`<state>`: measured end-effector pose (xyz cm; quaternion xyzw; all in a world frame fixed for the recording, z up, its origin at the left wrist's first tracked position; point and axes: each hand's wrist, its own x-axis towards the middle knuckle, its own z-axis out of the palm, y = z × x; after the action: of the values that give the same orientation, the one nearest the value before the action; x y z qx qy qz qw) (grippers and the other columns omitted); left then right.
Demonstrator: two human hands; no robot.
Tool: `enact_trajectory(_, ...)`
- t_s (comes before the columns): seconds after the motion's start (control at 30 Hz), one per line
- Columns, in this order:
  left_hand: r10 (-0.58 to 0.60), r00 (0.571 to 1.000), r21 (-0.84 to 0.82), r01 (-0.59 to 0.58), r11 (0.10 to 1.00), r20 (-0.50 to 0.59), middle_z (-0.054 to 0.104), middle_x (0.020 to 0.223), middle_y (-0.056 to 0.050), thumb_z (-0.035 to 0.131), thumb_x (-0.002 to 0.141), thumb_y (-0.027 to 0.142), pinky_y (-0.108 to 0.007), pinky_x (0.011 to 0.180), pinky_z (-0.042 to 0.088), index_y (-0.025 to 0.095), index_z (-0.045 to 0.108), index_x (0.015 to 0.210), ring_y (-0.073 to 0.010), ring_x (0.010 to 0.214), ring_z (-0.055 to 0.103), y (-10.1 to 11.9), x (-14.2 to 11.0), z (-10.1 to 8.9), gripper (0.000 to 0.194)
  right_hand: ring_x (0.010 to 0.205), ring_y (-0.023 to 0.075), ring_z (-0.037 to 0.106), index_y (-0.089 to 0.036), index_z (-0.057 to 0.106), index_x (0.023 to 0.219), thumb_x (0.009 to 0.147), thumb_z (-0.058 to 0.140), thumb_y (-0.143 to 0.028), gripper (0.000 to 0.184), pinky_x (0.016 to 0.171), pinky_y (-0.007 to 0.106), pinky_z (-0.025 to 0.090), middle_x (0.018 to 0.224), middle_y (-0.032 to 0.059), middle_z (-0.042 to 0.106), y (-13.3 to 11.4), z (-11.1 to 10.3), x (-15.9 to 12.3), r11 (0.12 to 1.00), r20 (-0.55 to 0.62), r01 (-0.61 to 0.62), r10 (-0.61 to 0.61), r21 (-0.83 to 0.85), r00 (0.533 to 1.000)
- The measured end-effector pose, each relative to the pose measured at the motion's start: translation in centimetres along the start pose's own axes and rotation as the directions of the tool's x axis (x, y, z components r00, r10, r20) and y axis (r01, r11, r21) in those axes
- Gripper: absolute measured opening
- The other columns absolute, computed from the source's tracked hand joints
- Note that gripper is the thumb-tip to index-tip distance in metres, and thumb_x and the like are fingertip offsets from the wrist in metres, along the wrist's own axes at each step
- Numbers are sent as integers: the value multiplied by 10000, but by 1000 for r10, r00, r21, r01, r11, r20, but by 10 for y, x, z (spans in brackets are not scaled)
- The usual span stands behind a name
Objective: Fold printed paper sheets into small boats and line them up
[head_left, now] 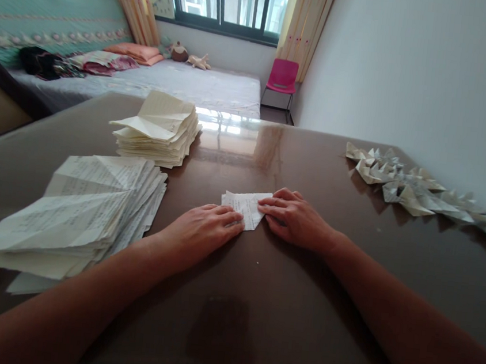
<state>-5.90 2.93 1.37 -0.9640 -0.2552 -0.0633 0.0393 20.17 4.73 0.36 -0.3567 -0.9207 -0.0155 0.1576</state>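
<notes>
On the brown table lies a small folded paper [249,206] with handwriting on it, its lower right side slanting to a corner. My left hand [203,227] grips its lower left edge, fingers close together on the sheet. At the right edge, my right hand [295,217] holds it with the fingertips on top and the thumb tucked low. The hands partly cover the paper's edges. To my left, beyond the forearm, is a stack of creased written sheets [88,206]. Behind it stands a second, yellowish stack of creased paper [157,129].
Several pointed folded paper pieces [415,191] lie in rows at the table's right side, near the white wall [410,78]. Past the table's far edge are a bed [222,90] with pillows and toys, a pink chair [283,76] and a window [240,2].
</notes>
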Motion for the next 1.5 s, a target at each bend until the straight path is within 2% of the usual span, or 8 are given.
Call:
enact_trajectory(0.2, -39, 999, -11, 40, 999, 37, 624, 1260, -45, 484, 916, 154, -308, 978, 443, 227, 588, 1208, -185, 1144, 577, -10, -6, -5, 319, 993, 207, 551, -198, 703, 1056, 946, 482, -270, 258, 915, 361, 478, 1121, 64, 691, -6, 12, 6, 999, -81, 21, -17, 41, 997)
enact_trajectory(0.4, -27, 1000, -47, 28, 999, 3, 614, 1271, -48, 490, 930, 383, -333, 991, 459, 216, 568, 1234, -206, 1163, 565, -11, -5, 1, 355, 987, 202, 558, -190, 683, 1090, 947, 447, -188, 276, 916, 367, 496, 1116, 63, 692, -1, 11, 5, 989, -90, 34, -21, 147, 996)
enact_trajectory(0.6, 72, 997, 35, -72, 997, -9, 616, 1256, -58, 455, 941, 175, -284, 940, 469, 177, 584, 1197, -183, 1162, 551, -3, 2, 1, 288, 1020, 207, 553, -192, 687, 1060, 937, 455, -180, 262, 937, 379, 487, 1109, 64, 689, 4, 14, 3, 980, -118, 62, -41, 188, 992)
enact_trajectory(0.83, 96, 989, 164, -77, 983, -111, 630, 1237, -27, 487, 937, 201, -426, 1063, 327, 229, 605, 1166, -228, 1246, 470, -14, 9, -2, 259, 1002, 205, 563, -195, 686, 1036, 937, 471, -203, 237, 923, 387, 484, 1087, 69, 690, 8, 17, 3, 967, -148, 93, -58, 237, 987)
enact_trajectory(1.07, 172, 983, 45, -169, 985, -70, 678, 1015, -9, 484, 947, 274, -298, 868, 418, 258, 644, 1065, -145, 975, 588, 8, 12, 2, 200, 982, 180, 572, -208, 705, 989, 926, 518, -245, 201, 920, 345, 472, 1056, 53, 695, 7, 8, 0, 923, -81, 126, -103, 363, 991)
enact_trajectory(1.17, 112, 993, -18, -113, 993, -34, 673, 1036, 0, 484, 943, 316, -279, 796, 423, 278, 646, 1068, -154, 976, 583, 12, 11, -2, 208, 952, 176, 580, -212, 719, 959, 890, 588, -283, 164, 890, 325, 472, 1014, 52, 690, 6, 5, -1, 903, -36, 95, -87, 419, 996)
enact_trajectory(1.3, 58, 998, -124, -59, 990, -15, 668, 1095, 5, 490, 932, 299, -323, 926, 391, 302, 643, 1114, -184, 1087, 540, 1, 9, -8, 238, 911, 163, 589, -206, 728, 948, 875, 612, -273, 152, 881, 305, 461, 977, 53, 676, 6, 4, 0, 880, 26, 51, -72, 472, 997)
enact_trajectory(1.5, -163, 987, -386, 154, 910, 8, 676, 961, -12, 456, 943, 368, -244, 791, 429, 258, 699, 962, -144, 906, 565, 1, 15, 5, 267, 886, 155, 590, -201, 732, 922, 872, 613, -255, 141, 858, 288, 459, 943, 52, 658, 6, 5, 1, 852, 53, 25, -61, 522, 997)
